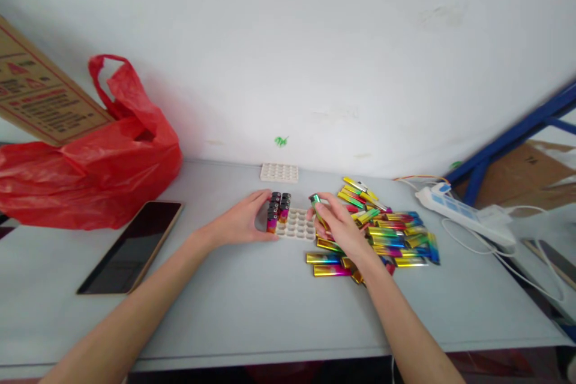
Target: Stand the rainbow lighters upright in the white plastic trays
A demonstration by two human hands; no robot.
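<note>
A white tray of small holes (294,225) lies on the table, with several lighters (272,216) standing upright in two rows at its left end. The upright lighters have black tops and purple-to-orange bodies. My left hand (243,219) grips the tray's left end, thumb at the near edge and fingers behind the lighters. Pinched in my right hand (337,225), over the tray's right side, is a single lighter with a green shiny end (315,200); its lower part is hidden by the fingers. A loose pile of shiny multicoloured lighters (391,237) spreads beside and beyond that hand.
A second white holed tray (279,172) lies against the wall. At left are a tablet (132,246), a red plastic bag (135,156) and a cardboard box (40,90). A white power strip (465,213) with cables sits at right, near a blue metal frame (517,132).
</note>
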